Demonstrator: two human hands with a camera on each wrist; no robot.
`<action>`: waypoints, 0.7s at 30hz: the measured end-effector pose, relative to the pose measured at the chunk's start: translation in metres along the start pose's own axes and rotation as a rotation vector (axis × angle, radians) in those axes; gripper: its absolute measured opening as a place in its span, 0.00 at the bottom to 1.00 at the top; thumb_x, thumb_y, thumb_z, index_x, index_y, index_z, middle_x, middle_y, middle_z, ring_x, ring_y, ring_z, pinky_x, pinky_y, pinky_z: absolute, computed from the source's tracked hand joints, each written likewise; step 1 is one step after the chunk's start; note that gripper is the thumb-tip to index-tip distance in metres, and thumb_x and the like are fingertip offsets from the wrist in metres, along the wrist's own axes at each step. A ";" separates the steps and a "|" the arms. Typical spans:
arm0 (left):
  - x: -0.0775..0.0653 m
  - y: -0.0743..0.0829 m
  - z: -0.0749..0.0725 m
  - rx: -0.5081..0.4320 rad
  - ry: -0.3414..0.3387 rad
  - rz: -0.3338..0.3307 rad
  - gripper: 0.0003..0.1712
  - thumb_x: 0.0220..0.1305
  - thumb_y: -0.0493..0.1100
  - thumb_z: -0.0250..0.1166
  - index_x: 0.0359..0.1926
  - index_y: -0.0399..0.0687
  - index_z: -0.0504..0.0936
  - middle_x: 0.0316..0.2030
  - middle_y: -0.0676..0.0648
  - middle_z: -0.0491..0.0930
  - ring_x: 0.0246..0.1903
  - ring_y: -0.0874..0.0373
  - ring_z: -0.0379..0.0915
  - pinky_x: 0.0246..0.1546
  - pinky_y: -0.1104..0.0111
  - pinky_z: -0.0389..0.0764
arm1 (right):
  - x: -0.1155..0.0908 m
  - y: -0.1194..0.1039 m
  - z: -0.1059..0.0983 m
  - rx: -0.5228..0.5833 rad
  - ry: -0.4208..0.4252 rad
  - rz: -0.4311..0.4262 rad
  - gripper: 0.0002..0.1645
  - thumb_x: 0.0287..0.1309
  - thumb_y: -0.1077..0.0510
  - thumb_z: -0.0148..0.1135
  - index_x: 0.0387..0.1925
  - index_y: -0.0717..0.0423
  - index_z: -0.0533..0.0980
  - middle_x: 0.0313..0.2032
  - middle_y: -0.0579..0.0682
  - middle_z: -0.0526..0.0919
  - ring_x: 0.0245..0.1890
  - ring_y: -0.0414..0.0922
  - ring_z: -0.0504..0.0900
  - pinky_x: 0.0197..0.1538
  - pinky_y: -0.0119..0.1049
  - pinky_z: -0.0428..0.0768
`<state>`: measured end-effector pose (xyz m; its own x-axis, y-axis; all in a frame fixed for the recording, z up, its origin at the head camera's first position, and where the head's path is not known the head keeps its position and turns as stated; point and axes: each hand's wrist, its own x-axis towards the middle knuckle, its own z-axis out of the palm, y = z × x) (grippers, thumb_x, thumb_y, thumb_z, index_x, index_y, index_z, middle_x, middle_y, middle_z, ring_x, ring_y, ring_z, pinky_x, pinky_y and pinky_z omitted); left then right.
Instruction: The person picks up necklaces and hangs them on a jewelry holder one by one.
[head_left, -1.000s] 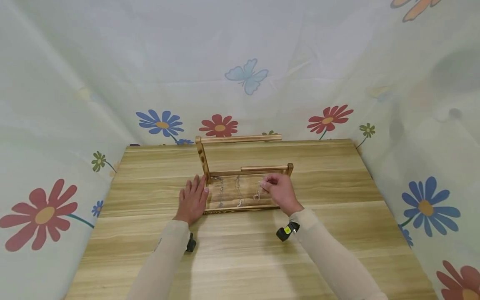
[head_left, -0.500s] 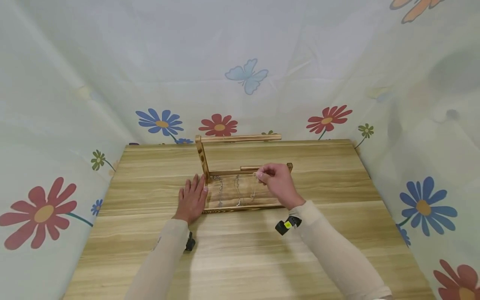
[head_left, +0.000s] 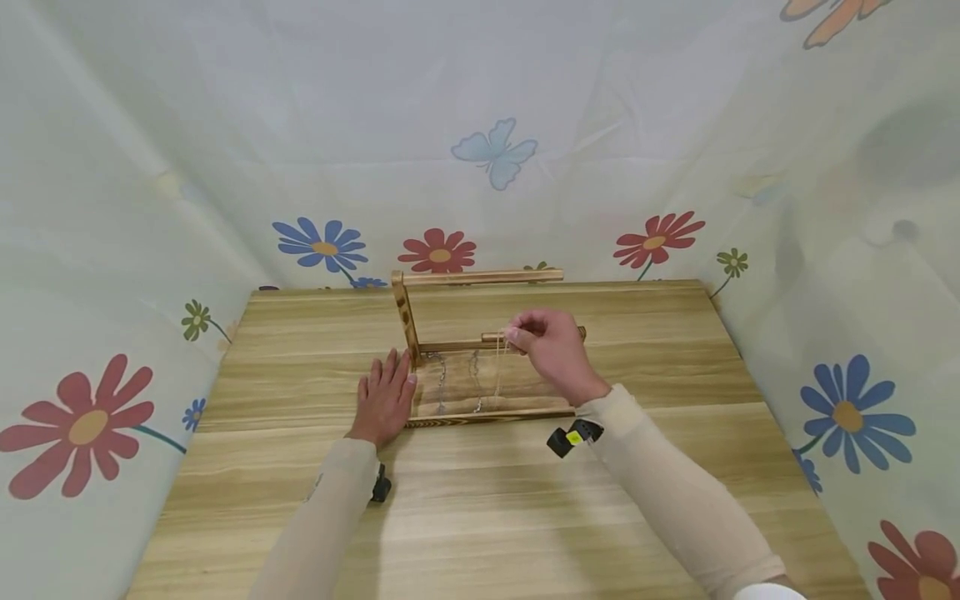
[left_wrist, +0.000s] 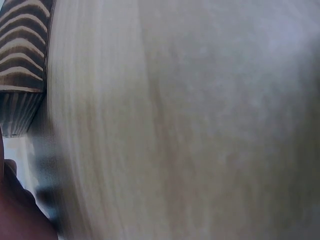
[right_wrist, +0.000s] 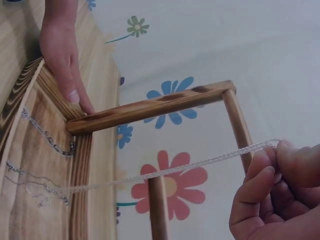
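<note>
My right hand (head_left: 553,354) pinches one end of a thin silver chain (right_wrist: 190,167) between thumb and forefinger. The chain hangs down over a wooden jewelry stand's shallow tray (head_left: 491,416), its lower end near the tray floor. In the right wrist view it stretches from the fingertips toward the tray. Two more chains lie in the tray: one at the left (head_left: 441,383) and one near the middle (head_left: 476,383). My left hand (head_left: 381,400) rests flat with straight fingers against the tray's left end. Only a dark sliver of that hand (left_wrist: 22,215) shows in the left wrist view.
The stand's post (head_left: 406,321) rises at the back left and bears a long upper bar (head_left: 480,277). A shorter bar (head_left: 491,337) reaches leftward from the right side, behind the tray. All stands on a wood-grain table (head_left: 465,508), with flower-patterned cloth (head_left: 555,200) around it.
My right hand has moved up, back and slightly left with the chain, which now hangs longer and straighter from the fingertips. The left hand has stayed in place.
</note>
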<state>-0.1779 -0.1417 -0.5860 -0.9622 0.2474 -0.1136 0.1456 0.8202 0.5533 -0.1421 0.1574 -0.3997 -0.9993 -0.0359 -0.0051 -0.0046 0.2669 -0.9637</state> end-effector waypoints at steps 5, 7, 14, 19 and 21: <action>-0.001 0.000 0.000 0.005 -0.005 0.000 0.36 0.85 0.61 0.31 0.86 0.57 0.41 0.85 0.42 0.37 0.83 0.33 0.28 0.78 0.32 0.32 | 0.005 -0.011 0.002 0.008 -0.014 -0.017 0.07 0.72 0.63 0.63 0.41 0.65 0.83 0.40 0.66 0.85 0.35 0.45 0.83 0.39 0.32 0.83; -0.001 0.000 -0.001 0.003 -0.007 -0.002 0.36 0.85 0.61 0.31 0.86 0.57 0.41 0.85 0.42 0.37 0.83 0.33 0.27 0.78 0.32 0.32 | 0.008 -0.015 0.003 0.005 -0.018 -0.037 0.07 0.72 0.63 0.62 0.41 0.65 0.83 0.39 0.67 0.84 0.33 0.43 0.81 0.37 0.32 0.81; -0.001 0.000 -0.002 0.024 -0.005 -0.009 0.36 0.85 0.60 0.31 0.86 0.58 0.41 0.85 0.43 0.37 0.83 0.33 0.28 0.78 0.32 0.33 | 0.021 -0.030 0.004 -0.054 -0.028 -0.115 0.09 0.73 0.62 0.62 0.39 0.64 0.83 0.35 0.66 0.84 0.34 0.57 0.80 0.35 0.35 0.76; -0.002 0.001 -0.002 0.018 -0.006 -0.012 0.36 0.85 0.61 0.31 0.86 0.58 0.41 0.85 0.43 0.37 0.83 0.33 0.27 0.78 0.33 0.32 | 0.029 -0.038 0.006 -0.080 -0.065 -0.145 0.07 0.72 0.65 0.61 0.40 0.67 0.82 0.34 0.60 0.84 0.35 0.55 0.83 0.40 0.35 0.82; -0.002 0.001 -0.001 0.020 -0.002 -0.012 0.36 0.85 0.61 0.31 0.86 0.58 0.41 0.86 0.43 0.37 0.83 0.33 0.28 0.78 0.33 0.32 | 0.031 -0.042 0.007 -0.094 -0.083 -0.141 0.07 0.73 0.65 0.61 0.41 0.66 0.82 0.35 0.58 0.85 0.34 0.51 0.84 0.41 0.36 0.84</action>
<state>-0.1766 -0.1422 -0.5843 -0.9634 0.2387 -0.1220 0.1386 0.8332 0.5353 -0.1731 0.1384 -0.3613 -0.9822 -0.1575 0.1023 -0.1514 0.3419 -0.9275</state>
